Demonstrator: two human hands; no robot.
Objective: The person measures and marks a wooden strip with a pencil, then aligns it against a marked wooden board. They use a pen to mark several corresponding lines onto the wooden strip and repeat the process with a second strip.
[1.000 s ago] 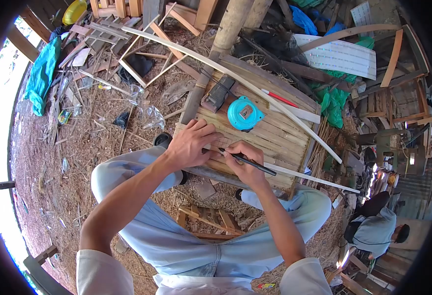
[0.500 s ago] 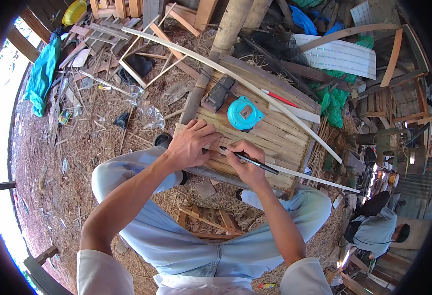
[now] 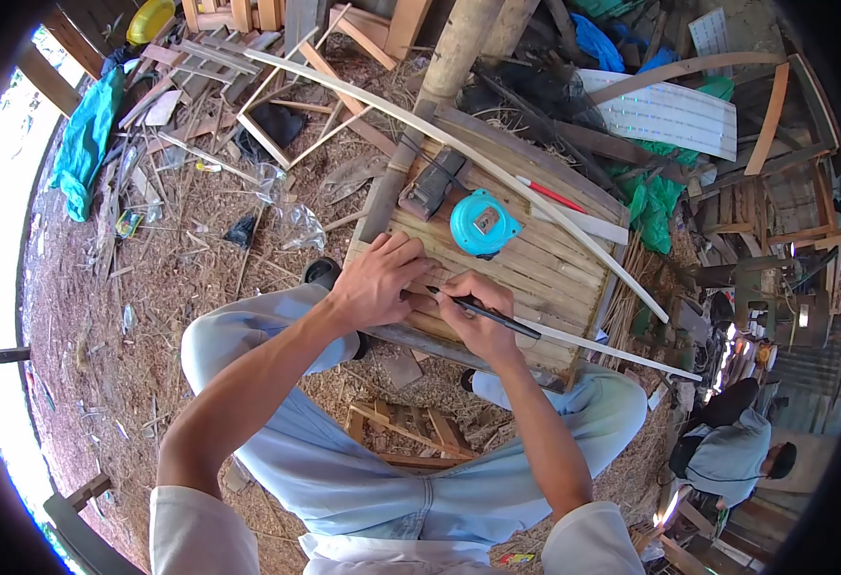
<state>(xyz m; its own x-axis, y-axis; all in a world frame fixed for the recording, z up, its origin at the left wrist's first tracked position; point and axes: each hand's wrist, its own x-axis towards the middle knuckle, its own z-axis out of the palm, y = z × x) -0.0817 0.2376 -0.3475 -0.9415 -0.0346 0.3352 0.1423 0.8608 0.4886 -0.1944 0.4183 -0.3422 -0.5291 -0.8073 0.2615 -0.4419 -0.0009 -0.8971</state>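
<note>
On a slatted wooden bench (image 3: 545, 273), a thin pale wooden strip (image 3: 622, 352) runs along the near side and under both hands. My left hand (image 3: 377, 280) presses down at its left end, fingers curled and closed around it. In my right hand (image 3: 483, 314) is a black pen (image 3: 502, 321), pinched with its tip at the strip, close to my left fingers. Just beyond the hands sits a turquoise tape measure (image 3: 485, 222). The exact spot under the pen tip is partly hidden by fingers.
A dark block-shaped tool (image 3: 433, 182), a red pen (image 3: 550, 195) and a long wooden strip (image 3: 459, 149) lie on the bench. Wood scraps (image 3: 219, 72) litter the shavings-covered floor. A person (image 3: 727, 450) sits at the right, near machinery (image 3: 775, 297).
The view has shifted slightly. Both hands stay at nearly the same place on the strip, and the pen has turned a little in my right hand.
</note>
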